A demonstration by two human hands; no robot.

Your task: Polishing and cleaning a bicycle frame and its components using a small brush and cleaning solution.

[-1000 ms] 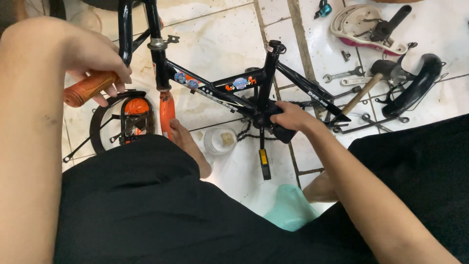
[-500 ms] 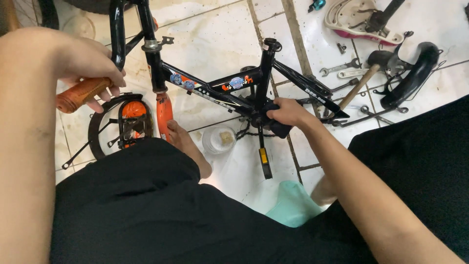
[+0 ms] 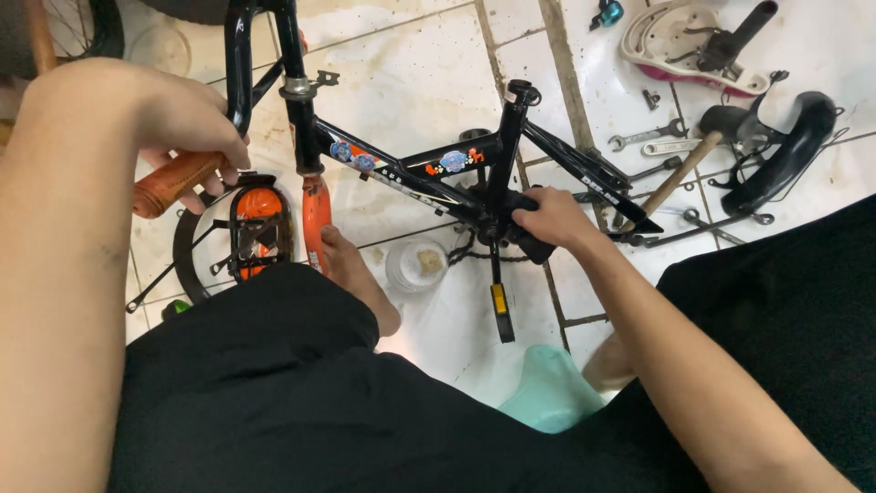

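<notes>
The small black bicycle frame with coloured stickers (image 3: 401, 173) lies on the tiled floor (image 3: 401, 82) at centre frame. The right hand (image 3: 552, 217) is closed around its crank area, above the black pedal with yellow reflector (image 3: 499, 306). The left hand (image 3: 187, 128) at upper left grips the brown rubber handlebar grip (image 3: 169, 181). Compared with a second ago, both grips are unchanged; the frame has only shifted slightly in view. Wrenches (image 3: 646, 137) and a wooden-handled hammer (image 3: 684, 169) lie at upper right.
</notes>
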